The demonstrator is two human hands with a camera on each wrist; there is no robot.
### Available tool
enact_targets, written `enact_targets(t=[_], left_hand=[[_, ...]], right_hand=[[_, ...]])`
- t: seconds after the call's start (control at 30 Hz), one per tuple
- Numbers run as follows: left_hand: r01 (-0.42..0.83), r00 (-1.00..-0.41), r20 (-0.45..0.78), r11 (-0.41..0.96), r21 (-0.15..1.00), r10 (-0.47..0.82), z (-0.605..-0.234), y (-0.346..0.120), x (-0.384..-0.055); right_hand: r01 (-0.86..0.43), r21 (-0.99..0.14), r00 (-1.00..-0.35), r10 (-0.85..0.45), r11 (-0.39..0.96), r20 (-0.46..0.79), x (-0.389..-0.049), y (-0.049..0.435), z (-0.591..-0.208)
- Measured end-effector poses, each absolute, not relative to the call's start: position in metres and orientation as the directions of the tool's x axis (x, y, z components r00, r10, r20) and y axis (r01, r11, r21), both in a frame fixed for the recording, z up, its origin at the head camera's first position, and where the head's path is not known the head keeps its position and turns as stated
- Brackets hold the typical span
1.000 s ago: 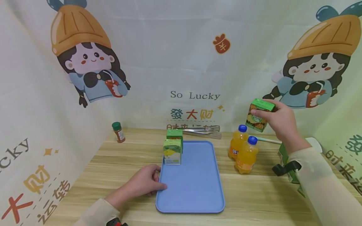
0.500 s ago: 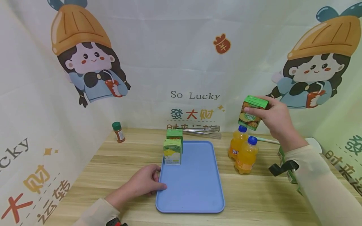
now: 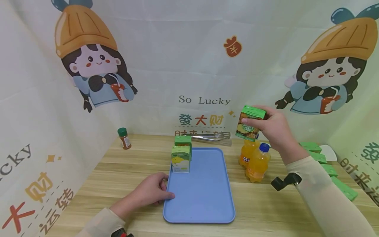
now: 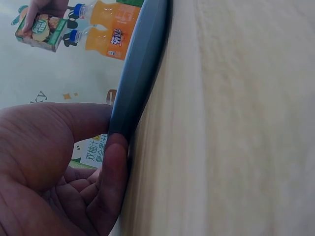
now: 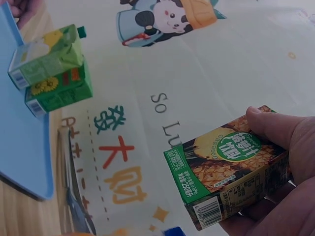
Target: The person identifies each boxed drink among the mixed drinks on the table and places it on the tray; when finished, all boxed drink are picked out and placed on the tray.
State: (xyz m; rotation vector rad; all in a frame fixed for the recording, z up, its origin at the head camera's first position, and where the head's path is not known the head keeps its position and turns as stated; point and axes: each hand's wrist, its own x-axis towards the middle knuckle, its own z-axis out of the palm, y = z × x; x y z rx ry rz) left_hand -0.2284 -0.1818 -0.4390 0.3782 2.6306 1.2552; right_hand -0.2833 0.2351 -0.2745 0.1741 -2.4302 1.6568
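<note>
In the head view my right hand point(image 3: 273, 126) holds a pineapple juice box point(image 3: 250, 123) in the air, thumb on its printed front. The box overlaps the rear of two orange soda bottles point(image 3: 257, 166) with blue caps. My left hand point(image 3: 152, 189) grips the left edge of a blue tray point(image 3: 204, 194); the left wrist view has thumb and finger on either side of the tray's edge point(image 4: 140, 64). Two upright juice boxes stand one behind the other at the tray's far left corner: a light green one with yellow fruit point(image 3: 180, 161) in front, a darker green one point(image 3: 183, 139) behind.
Several green juice boxes point(image 3: 328, 170) stand in a row at the right, partly behind my right sleeve. Metal tongs point(image 3: 210, 135) lie behind the tray. A spice jar point(image 3: 124, 139) with a green lid stands at the back left. Printed cloth hangs round the wooden table.
My right hand has moved left with the pineapple juice box, from the right of the bottles to over the rear one. More of the right-hand row of boxes shows. The left hand stays on the tray.
</note>
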Motion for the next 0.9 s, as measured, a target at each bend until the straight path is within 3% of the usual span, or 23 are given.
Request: enact_targets(t=[0.37,0.9], left_hand=[[0.145,-0.947,-0.071,0.614,0.776,0.313,-0.440,-0.183,-0.229],[0.151,-0.947,-0.070,0.624,0.767,0.314,-0.437,-0.182,-0.224]], right_hand=[[-0.228,-0.933,-0.973,-0.096,0.278,0.209,-0.282,0.204,-0.302],[-0.196,-0.936,-0.971,-0.194,0.293,0.142,-0.275,0.167,-0.340]])
